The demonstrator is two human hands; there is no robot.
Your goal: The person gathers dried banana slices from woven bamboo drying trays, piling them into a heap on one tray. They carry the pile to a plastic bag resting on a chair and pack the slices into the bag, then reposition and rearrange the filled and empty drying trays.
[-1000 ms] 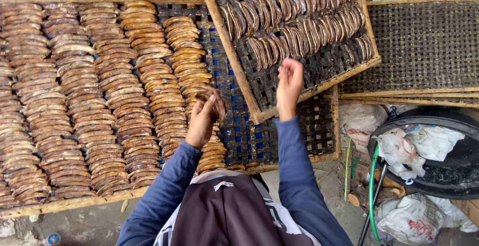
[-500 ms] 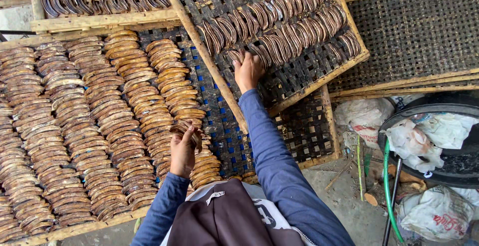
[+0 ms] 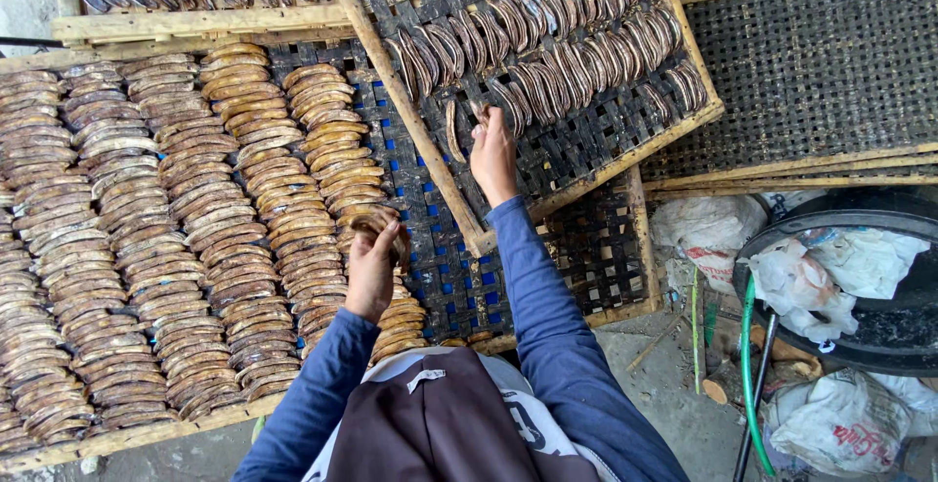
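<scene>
Fingers (image 3: pixel 486 123) of the right hand (image 3: pixel 493 157) are pinching the near end of a dark curved strip (image 3: pixel 483 111) and resting it on the upper woven tray (image 3: pixel 586 155), which is lying tilted across the others. Just left of these fingers one loose curved strip (image 3: pixel 452 130) is lying alone on the lattice; beyond them and to the right, rows of dark curved strips (image 3: pixel 547 52) are standing packed edge to edge, filling the far part of that tray, while the near part is showing bare weave. Left hand (image 3: pixel 372 272) fingers are curling together around a small bunch of brown strips (image 3: pixel 376 223), held above the lower tray (image 3: pixel 459 277). Left of this hand, that tray is carrying long columns of overlapping brown strips (image 3: pixel 166 248) reaching almost to its wooden rim, and right of it the dark lattice with blue gaps is lying uncovered. Far to the right of both hands a bare woven tray (image 3: pixel 821 72) is leaning, with a dark round tub (image 3: pixel 879 331) of crumpled white bags (image 3: pixel 821 267) nearer the person
</scene>
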